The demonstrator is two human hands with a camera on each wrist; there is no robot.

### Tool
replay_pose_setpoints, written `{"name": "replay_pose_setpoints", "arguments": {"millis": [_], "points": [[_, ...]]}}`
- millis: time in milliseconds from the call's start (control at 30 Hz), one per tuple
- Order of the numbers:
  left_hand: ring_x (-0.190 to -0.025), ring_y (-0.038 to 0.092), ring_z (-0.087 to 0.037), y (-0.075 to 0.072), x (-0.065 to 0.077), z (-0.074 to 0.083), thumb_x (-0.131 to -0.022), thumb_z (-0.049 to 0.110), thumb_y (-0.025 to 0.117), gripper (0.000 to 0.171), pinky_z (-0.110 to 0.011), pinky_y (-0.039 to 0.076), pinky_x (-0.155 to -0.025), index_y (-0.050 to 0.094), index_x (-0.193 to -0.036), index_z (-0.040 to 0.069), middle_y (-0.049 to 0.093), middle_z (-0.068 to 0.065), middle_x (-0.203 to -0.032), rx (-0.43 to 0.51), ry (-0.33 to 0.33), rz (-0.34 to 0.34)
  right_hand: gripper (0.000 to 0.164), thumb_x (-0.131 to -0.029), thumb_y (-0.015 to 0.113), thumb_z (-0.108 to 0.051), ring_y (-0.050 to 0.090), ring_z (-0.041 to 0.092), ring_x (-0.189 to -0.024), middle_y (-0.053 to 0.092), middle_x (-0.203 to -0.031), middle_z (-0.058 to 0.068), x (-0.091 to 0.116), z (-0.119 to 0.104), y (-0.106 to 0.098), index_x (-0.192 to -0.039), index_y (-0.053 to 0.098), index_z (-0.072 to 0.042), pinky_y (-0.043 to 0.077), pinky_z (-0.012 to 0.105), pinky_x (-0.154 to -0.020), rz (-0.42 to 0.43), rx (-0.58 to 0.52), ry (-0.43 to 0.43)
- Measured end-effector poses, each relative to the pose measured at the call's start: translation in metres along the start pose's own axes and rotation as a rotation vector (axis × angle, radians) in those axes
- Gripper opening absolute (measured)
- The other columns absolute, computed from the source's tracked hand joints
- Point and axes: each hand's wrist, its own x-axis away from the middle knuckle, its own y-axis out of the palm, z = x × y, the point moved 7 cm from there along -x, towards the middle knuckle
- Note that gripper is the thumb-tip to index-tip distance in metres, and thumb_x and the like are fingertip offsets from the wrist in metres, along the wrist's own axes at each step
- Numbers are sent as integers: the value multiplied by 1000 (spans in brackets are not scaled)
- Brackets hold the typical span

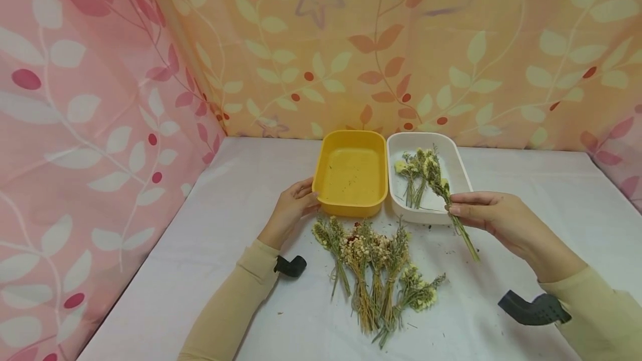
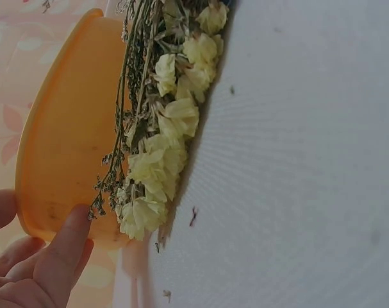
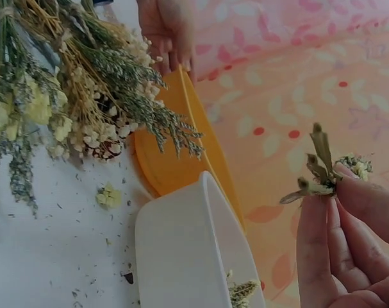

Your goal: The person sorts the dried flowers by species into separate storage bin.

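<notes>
My right hand (image 1: 501, 219) pinches the stems of a small dried flower bunch (image 1: 435, 174) between thumb and fingers. Its pale yellow heads hang over the white bin (image 1: 460, 163), and the stems angle toward me past the front rim. In the right wrist view, the cut stem ends (image 3: 319, 160) stick out above my fingertips. Another yellow flower bunch (image 1: 412, 169) lies inside the white bin. With its fingers fairly straight, my left hand (image 1: 293, 205) touches the left side of the yellow bin (image 1: 376, 185), near its front corner. Only small crumbs show in that bin.
Several dried bunches lie in a row before the bins: yellow heads (image 1: 328, 233) at left, cream blossoms (image 1: 355, 252) in the middle, and another yellow bunch (image 1: 418, 291) at right. Plant crumbs dot the white tablecloth (image 1: 281, 316). A patterned orange curtain (image 1: 341, 49) hangs behind.
</notes>
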Motion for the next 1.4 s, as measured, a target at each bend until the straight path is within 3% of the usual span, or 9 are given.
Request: {"name": "replay_pose_setpoints", "arguments": {"millis": [133, 333, 633, 767, 967, 1100, 1333, 1400], "points": [[-127, 58, -36, -2, 0, 0, -100, 9, 58, 52, -40, 56, -101, 44, -150, 7, 52, -19, -147, 6, 0, 12, 17, -97, 66, -17, 70, -2, -95, 74, -100, -18, -10, -7, 0, -105, 74, -30, 56, 12, -86, 7, -128, -20], [-127, 58, -38, -4, -2, -2, -100, 9, 58, 52, -44, 54, -103, 43, -150, 7, 51, -20, -148, 7, 7, 12, 20, -96, 66, -11, 71, -1, -91, 75, -96, -14, -24, -15, 1, -98, 77, -28, 58, 14, -83, 8, -287, -25], [-123, 62, -34, -3, -2, -2, -100, 9, 58, 51, -38, 58, -97, 44, -150, 6, 52, -20, -147, 6, 6, 13, 12, -93, 72, -19, 70, -4, -91, 73, -96, -19, -43, -21, 0, -96, 73, -30, 57, 13, -84, 63, -258, -2], [-125, 60, -34, -2, -1, -2, -100, 9, 59, 52, -34, 59, -95, 44, -150, 7, 53, -19, -147, 13, 3, 3, 11, -92, 72, -17, 71, -3, -89, 75, -93, -16, -50, -21, 0, -95, 75, -27, 58, 14, -83, 71, -310, 6], [-125, 60, -35, -1, 0, 0, -100, 10, 59, 52, -34, 58, -96, 44, -150, 7, 53, -19, -147, 11, 6, 2, 10, -91, 74, -22, 71, -2, -89, 75, -90, -17, -62, -21, -1, -101, 73, -23, 58, 14, -83, 107, -287, 34], [-123, 61, -35, 0, 0, 0, -100, 9, 59, 52, -35, 59, -95, 44, -150, 6, 52, -20, -147, 3, 10, 4, 7, -92, 72, -19, 71, -2, -86, 74, -88, -17, -70, -21, -1, -97, 74, -23, 58, 15, -82, 134, -317, 48], [-124, 61, -34, 0, -2, -2, -101, 8, 57, 50, -36, 59, -94, 45, -149, 8, 52, -19, -147, -8, 10, 2, 13, -91, 73, -14, 72, -3, -83, 75, -84, -17, -84, -19, -1, -104, 72, -16, 59, 17, -84, 191, -306, 24], [-123, 61, -34, 0, -1, -1, -101, 9, 57, 50, -37, 59, -95, 45, -149, 8, 53, -19, -147, -9, 12, 3, 9, -90, 74, -12, 72, -2, -82, 75, -82, -16, -87, -17, -1, -99, 73, -17, 59, 18, -83, 207, -325, 24]]}}
